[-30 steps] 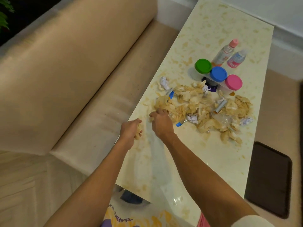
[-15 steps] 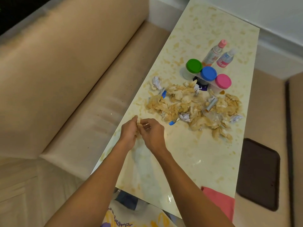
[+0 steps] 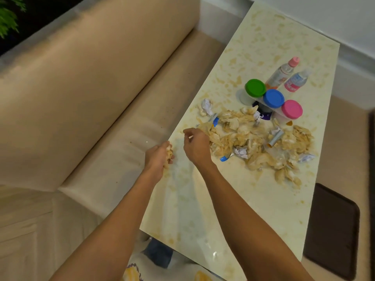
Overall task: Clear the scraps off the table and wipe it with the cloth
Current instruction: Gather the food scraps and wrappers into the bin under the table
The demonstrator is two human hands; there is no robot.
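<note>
A heap of pale peel scraps, mixed with crumpled paper balls and bits of wrapper, lies across the middle of the glossy cream table. My left hand hovers at the table's left edge, its fingers curled round a clump of scraps. My right hand is at the near left edge of the heap, fingers curled over the scraps there; what it holds is hidden. No cloth shows in this view.
Three jars with green, blue and pink lids stand behind the heap, and two small bottles lie beyond them. A beige sofa runs along the left. A dark mat lies on the floor at the right.
My right hand met the left hand half a second ago, then went back out to the heap's edge. The left hand stays at the table edge with its clump.
</note>
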